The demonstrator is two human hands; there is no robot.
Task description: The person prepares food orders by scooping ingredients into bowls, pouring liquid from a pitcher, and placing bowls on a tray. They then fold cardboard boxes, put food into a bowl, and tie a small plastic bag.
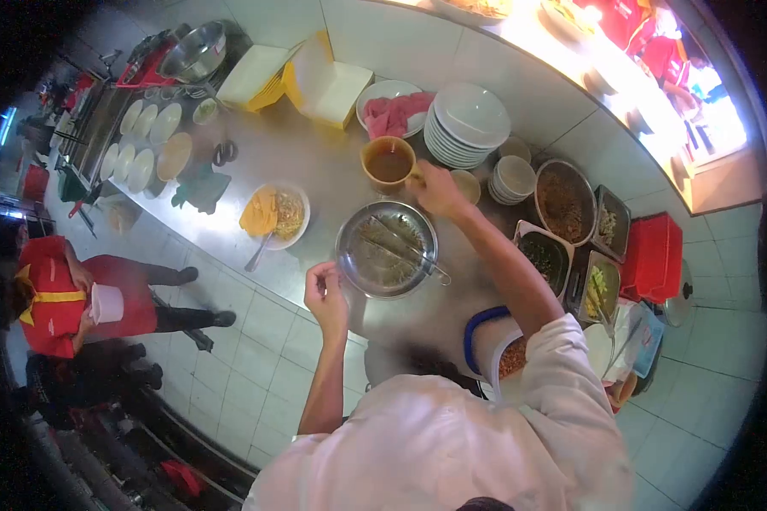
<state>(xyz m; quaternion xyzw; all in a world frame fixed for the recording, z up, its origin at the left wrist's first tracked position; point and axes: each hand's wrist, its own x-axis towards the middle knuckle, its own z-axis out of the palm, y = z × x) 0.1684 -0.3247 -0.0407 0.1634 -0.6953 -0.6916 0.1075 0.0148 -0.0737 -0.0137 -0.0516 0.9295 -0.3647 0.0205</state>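
Observation:
My right hand (440,189) is closed on the handle of a tan jug (389,163) of brown liquid, just above a round steel bowl (358,277). Tongs or a similar metal utensil (400,243) lie across that bowl, which has bits of green at the bottom. Beside its left rim is my left hand (325,294), raised, with the fingers curled together; anything between them is too small to make out. Farther left, a white plate (302,235) holds noodles and a yellow food, with a spoon (260,252) resting on its edge.
Stacked white plates (470,119), small bowls (513,177) and a pink cloth (394,112) stand at the back. Food trays (544,260) and a red basket (654,255) are at the right. At the left, a person in red (51,294) holds a white container.

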